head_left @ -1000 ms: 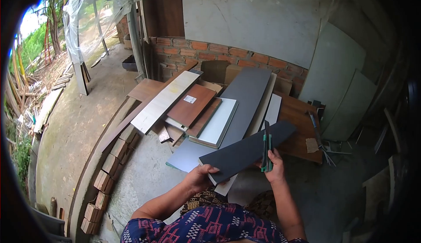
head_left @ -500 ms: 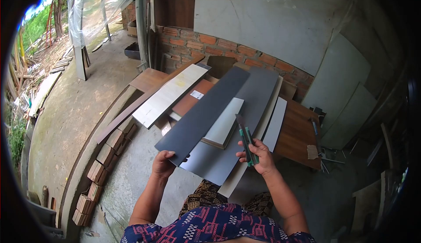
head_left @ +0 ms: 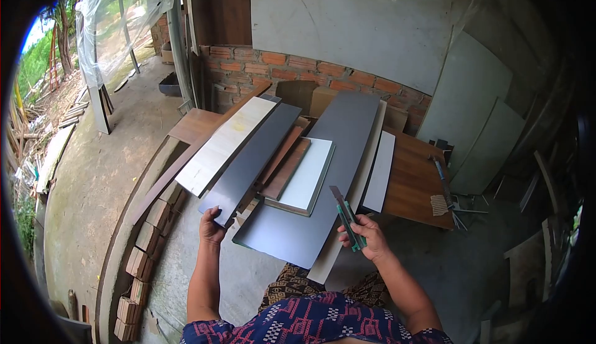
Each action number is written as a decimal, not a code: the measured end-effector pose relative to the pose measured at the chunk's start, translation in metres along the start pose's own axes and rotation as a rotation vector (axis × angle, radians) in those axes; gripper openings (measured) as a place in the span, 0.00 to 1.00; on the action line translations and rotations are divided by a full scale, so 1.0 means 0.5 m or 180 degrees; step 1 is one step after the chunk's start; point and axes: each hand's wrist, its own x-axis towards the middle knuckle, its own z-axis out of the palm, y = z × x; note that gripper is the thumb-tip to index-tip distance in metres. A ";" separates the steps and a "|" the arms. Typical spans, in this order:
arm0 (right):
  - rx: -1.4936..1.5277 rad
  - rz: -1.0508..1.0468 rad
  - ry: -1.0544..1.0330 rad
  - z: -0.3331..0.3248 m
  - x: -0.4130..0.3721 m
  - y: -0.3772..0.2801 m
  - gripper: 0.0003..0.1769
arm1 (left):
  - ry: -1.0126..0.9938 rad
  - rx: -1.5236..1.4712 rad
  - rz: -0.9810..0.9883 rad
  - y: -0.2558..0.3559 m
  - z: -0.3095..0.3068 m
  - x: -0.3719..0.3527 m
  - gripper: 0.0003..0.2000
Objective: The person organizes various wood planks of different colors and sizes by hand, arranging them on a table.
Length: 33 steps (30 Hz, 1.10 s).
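Dark board (head_left: 253,161) is gripped by the outstretched left hand (head_left: 214,227), the inward-angled right hand (head_left: 369,237) clasping a green cutter (head_left: 343,217).

Brick wall (head_left: 273,60), clr plastic sheet (head_left: 102,15), blk tub (head_left: 169,87)

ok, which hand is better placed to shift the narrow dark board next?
Left, I'd say: the left hand grips the dark board by its near end; the right hand is away from it, holding a green-handled tool.
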 end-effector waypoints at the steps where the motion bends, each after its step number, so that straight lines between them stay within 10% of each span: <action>1: -0.0007 -0.0011 0.0018 -0.004 0.000 0.003 0.12 | 0.0116 -0.0051 -0.0012 -0.001 -0.004 0.016 0.09; 11: 0.0584 -0.0408 0.0613 -0.078 -0.035 0.012 0.13 | 0.0731 -0.0117 0.0037 0.002 -0.012 0.095 0.11; 20: 0.0727 -0.1078 0.1419 -0.197 -0.052 -0.008 0.20 | 0.1028 0.0510 0.0099 0.018 -0.090 0.012 0.38; 33: 0.0049 -0.0402 0.2728 -0.267 0.095 0.088 0.22 | 0.1397 0.1849 0.1458 -0.006 0.071 -0.196 0.19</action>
